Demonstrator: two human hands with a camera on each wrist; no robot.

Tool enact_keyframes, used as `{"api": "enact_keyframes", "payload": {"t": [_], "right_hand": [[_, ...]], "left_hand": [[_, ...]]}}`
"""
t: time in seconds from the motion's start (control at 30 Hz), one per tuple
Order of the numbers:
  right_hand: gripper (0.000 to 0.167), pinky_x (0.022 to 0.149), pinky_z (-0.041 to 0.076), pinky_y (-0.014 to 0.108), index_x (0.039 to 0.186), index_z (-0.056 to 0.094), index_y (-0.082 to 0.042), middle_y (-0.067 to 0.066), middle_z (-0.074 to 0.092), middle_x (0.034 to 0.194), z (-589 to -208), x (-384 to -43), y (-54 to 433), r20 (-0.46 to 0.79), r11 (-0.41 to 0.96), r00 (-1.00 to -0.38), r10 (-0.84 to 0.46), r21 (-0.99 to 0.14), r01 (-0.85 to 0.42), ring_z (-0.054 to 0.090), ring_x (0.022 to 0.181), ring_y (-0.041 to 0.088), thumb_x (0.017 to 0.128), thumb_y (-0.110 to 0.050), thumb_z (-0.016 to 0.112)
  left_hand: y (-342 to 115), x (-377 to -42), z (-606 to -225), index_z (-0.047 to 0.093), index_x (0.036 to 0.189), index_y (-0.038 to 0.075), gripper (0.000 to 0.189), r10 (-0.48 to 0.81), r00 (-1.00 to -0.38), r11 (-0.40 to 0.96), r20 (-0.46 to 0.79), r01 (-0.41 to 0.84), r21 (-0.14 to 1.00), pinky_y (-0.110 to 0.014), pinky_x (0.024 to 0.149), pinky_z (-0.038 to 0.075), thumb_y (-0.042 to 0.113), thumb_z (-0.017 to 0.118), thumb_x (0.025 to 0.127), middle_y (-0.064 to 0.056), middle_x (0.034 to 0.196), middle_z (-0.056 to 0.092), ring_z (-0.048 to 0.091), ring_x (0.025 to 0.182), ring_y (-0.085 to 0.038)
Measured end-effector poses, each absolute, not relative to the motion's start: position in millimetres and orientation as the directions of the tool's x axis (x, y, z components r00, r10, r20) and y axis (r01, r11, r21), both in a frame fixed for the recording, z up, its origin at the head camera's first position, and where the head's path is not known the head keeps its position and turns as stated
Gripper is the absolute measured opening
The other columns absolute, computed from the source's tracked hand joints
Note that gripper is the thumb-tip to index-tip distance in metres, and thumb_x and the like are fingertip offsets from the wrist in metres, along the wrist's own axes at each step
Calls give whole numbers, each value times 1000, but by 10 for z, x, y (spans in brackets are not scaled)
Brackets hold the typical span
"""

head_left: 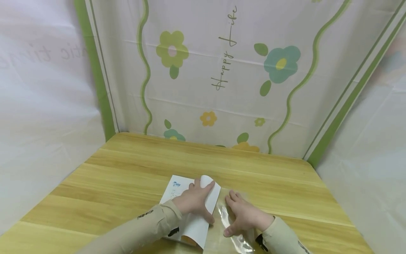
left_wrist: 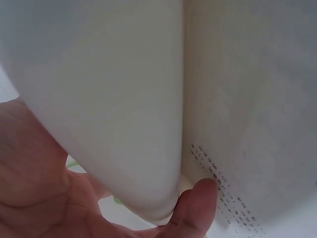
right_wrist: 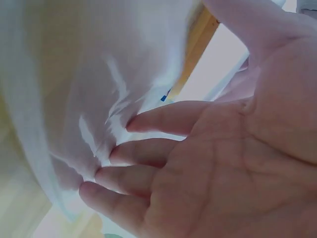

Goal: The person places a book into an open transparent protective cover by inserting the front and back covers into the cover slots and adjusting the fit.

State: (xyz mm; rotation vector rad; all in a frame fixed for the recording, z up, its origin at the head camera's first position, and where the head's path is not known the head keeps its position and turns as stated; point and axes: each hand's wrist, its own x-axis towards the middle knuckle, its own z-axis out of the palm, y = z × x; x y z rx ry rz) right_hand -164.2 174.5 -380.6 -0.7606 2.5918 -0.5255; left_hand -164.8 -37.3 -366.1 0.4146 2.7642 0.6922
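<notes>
In the head view my left hand [head_left: 195, 201] lies across an open book, thumb and index finger spread over a curled white page [head_left: 192, 229]. Printed text shows on the page [head_left: 175, 193] at its left. Close up, the left wrist view has the white sheet [left_wrist: 114, 99] bending past my left hand [left_wrist: 44, 183], a fingertip at the printed page [left_wrist: 257, 148]. My right hand [head_left: 245, 213] rests with straight, spread fingers on a clear plastic sheet [head_left: 219, 233] beside the book. The fingertips [right_wrist: 121, 158] touch the wrinkled film [right_wrist: 99, 119] in the right wrist view.
The book and film lie near the front of a wooden table [head_left: 127, 176]. White curtains with printed flowers [head_left: 190, 81] hang behind it and on both sides. Orange shows under the page's lower edge [head_left: 188, 240].
</notes>
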Motion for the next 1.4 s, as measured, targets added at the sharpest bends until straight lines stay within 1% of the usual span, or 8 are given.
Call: {"api": "enact_keyframes", "payload": {"t": [0.13, 0.37, 0.57, 0.77, 1.1, 1.17, 1.23, 1.4], "right_hand": [[118, 110, 19, 64, 145, 31, 15, 35, 13, 154, -3792, -1653, 1750, -255, 777, -777, -576, -466, -423, 12, 140, 53, 61, -44, 89], [119, 110, 19, 64, 146, 30, 14, 34, 13, 154, -3796, -1665, 1761, -262, 780, -776, -574, -464, -420, 11, 141, 52, 61, -45, 89], [118, 110, 19, 64, 146, 30, 13, 34, 13, 155, -3797, -1665, 1770, -265, 782, -774, -574, -456, -424, 12, 141, 52, 62, -46, 88], [117, 108, 21, 66, 146, 29, 15, 36, 13, 154, -3753, -1666, 1774, -277, 780, -763, -584, -450, -434, 11, 140, 54, 64, -45, 88], [120, 105, 27, 67, 148, 31, 10, 39, 16, 151, -3783, -1642, 1775, -235, 765, -751, -617, -401, -503, 15, 137, 57, 66, -59, 83], [119, 105, 27, 67, 148, 31, 10, 39, 16, 151, -3777, -1641, 1777, -234, 763, -748, -621, -400, -508, 16, 137, 58, 66, -60, 82], [119, 105, 27, 68, 148, 31, 10, 39, 15, 151, -3777, -1644, 1778, -235, 762, -747, -622, -398, -510, 16, 137, 58, 66, -60, 82], [119, 105, 27, 68, 148, 32, 9, 38, 16, 152, -3778, -1645, 1782, -240, 766, -744, -624, -378, -520, 17, 137, 56, 66, -63, 81]], "left_hand": [[-361, -1647, -3642, 36, 154, 20, 118, 326, -926, 862, -189, 209, 461, -48, 76, 50, 44, 95, 54, -29, 147, 25, 43, 117, -41], [-335, -1640, -3627, 42, 151, 23, 113, 336, -921, 881, -199, 233, 412, -51, 82, 49, 45, 96, 53, -26, 153, 19, 39, 124, -43], [-288, -1607, -3608, 46, 149, 25, 111, 338, -920, 908, -198, 263, 326, -46, 75, 51, 48, 95, 52, -26, 152, 20, 42, 117, -40], [-236, -1577, -3576, 47, 148, 24, 109, 329, -922, 916, -206, 258, 307, -46, 75, 53, 48, 95, 53, -25, 154, 18, 42, 118, -40], [-175, -1536, -3579, 47, 148, 23, 108, 348, -924, 923, -155, 309, 227, -36, 66, 51, 56, 92, 55, -26, 151, 21, 45, 111, -36], [-173, -1544, -3593, 47, 148, 24, 105, 346, -925, 922, -155, 304, 241, -39, 67, 53, 58, 90, 58, -26, 152, 21, 45, 113, -38], [-183, -1555, -3610, 46, 149, 25, 97, 352, -922, 916, -162, 303, 262, -42, 69, 54, 61, 83, 67, -26, 153, 20, 45, 117, -39], [-311, -1596, -3605, 32, 155, 28, 86, 398, -887, 895, -234, 318, 314, -51, 81, 53, 66, 63, 84, -21, 160, 14, 39, 131, -42]]}}
